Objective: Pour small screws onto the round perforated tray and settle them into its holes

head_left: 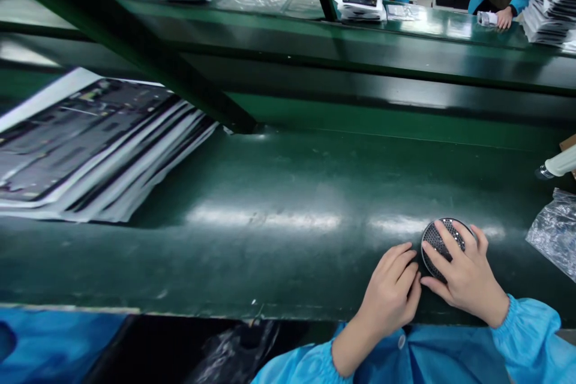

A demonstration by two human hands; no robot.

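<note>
A round black part with a perforated mesh face (pixel 435 238) lies on the dark green belt (pixel 279 216) near its front edge. My right hand (pixel 465 273) lies over it, fingers curled across the mesh and gripping it. My left hand (pixel 391 294) rests beside it on the belt, its fingers curled and their tips touching the part's left rim. Both sleeves are bright blue.
A fanned stack of flat dark boards on white sheets (pixel 85 144) lies on the belt at left. A crumpled clear plastic bag (pixel 555 234) and a white nozzle (pixel 558 165) are at right. Across the far shelf (pixel 405 36), other people in blue sleeves handle similar stacks (pixel 546 12).
</note>
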